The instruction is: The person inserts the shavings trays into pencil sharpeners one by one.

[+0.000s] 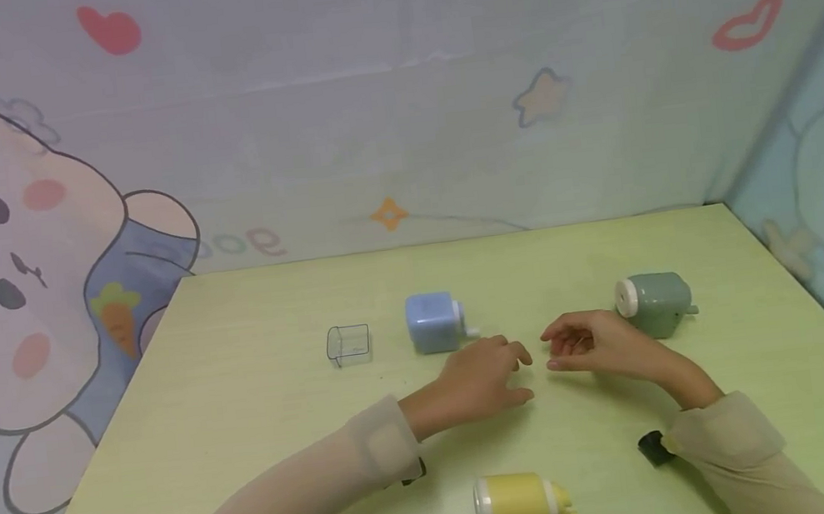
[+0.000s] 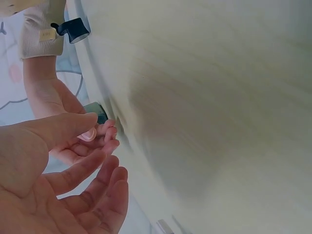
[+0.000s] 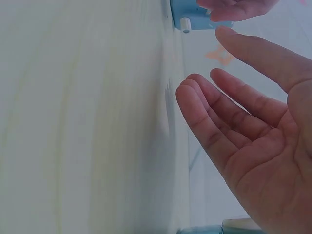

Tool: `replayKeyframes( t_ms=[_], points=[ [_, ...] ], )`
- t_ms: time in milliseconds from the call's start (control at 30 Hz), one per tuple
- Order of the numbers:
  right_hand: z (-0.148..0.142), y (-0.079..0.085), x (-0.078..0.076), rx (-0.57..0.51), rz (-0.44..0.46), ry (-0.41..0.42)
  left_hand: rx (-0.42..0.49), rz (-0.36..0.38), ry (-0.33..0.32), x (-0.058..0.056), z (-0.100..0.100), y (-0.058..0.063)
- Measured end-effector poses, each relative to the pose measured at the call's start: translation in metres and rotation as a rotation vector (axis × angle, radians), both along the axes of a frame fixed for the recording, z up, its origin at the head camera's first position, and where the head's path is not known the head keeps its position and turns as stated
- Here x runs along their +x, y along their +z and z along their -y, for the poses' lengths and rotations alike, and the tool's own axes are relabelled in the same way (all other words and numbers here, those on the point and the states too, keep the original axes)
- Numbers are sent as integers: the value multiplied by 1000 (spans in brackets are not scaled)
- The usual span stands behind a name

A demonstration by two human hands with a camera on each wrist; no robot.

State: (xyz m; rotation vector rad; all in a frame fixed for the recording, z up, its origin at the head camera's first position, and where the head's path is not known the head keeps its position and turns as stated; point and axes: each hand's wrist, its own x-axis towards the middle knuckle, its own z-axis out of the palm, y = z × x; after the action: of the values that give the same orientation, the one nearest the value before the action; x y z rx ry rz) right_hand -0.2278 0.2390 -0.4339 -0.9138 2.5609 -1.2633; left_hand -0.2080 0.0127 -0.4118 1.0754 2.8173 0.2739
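My left hand [image 1: 479,380] and right hand [image 1: 610,345] face each other above the middle of the table, a small gap between their fingertips. Both have loosely bent fingers and hold nothing, as the left wrist view of my left hand [image 2: 29,190] and the right wrist view of my right hand [image 3: 263,156] confirm. Just beyond the left hand stands a blue crank pencil sharpener [image 1: 431,323] with a white handle. A green crank sharpener [image 1: 659,300] is behind the right hand, which overlaps its lower edge. Nearer to me lies a yellow sharpener [image 1: 517,503].
A small clear open-topped box [image 1: 349,343] sits left of the blue sharpener. The pale yellow-green table [image 1: 248,417] ends at a printed cloth backdrop [image 1: 338,131]. Dark camera mounts project from the left cuff [image 1: 414,472] and right cuff [image 1: 654,448].
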Motion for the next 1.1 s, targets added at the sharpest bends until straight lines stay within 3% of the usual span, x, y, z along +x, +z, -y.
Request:
replayKeyframes(
  t_ms=[600,1100],
  points=[
    [20,-3,-10,-8,-26,0,68,10,43,2,29,1],
    [32,-3,-15,-51,-36,-31,112,5,108,4,58,-8]
  ],
)
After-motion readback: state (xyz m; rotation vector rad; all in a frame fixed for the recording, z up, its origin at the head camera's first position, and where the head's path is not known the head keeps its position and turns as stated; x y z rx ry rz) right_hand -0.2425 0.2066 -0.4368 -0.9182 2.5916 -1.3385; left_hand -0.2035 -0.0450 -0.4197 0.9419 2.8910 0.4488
